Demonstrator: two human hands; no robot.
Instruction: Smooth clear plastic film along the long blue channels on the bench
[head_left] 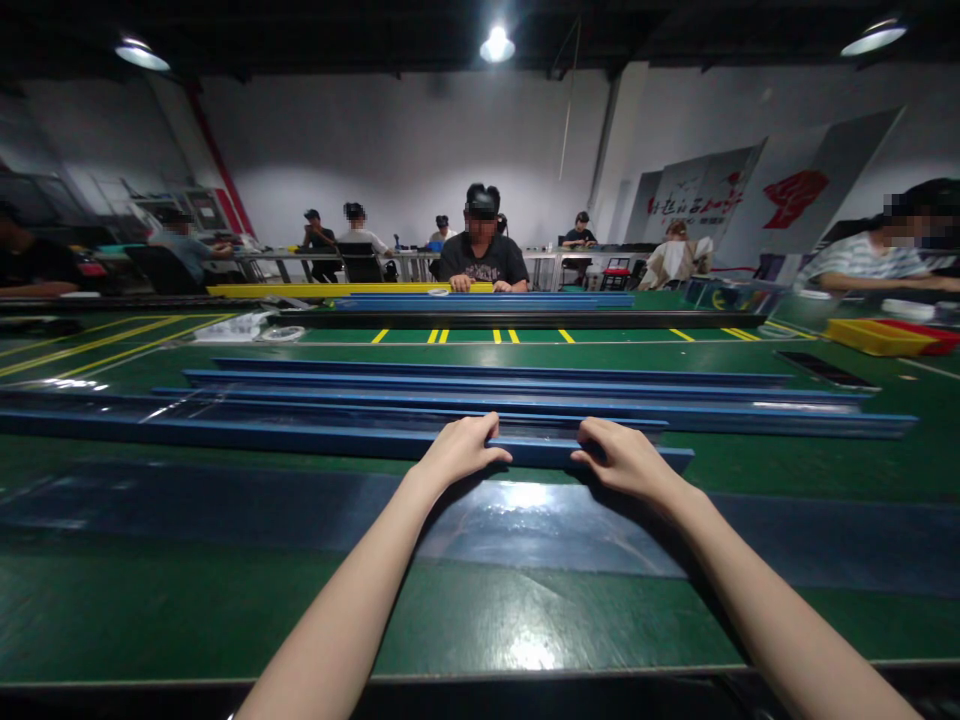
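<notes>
A long blue channel strip lies across the green table, nearest of several alike. My left hand grips its front wall, thumb on the near side and fingers curled over the top edge. Farther right, near the strip's right end, my right hand pinches the same wall in the same way. Between the hands a short stretch of the blue wall shows. In front of them a wide, clear plastic film lies flat and glossy, running past both forearms.
More blue channel strips lie just behind. Beyond them are a black rail, a phone, a tape roll and a yellow tray. Across the table a co-worker holds a yellow strip. Other people sit farther back.
</notes>
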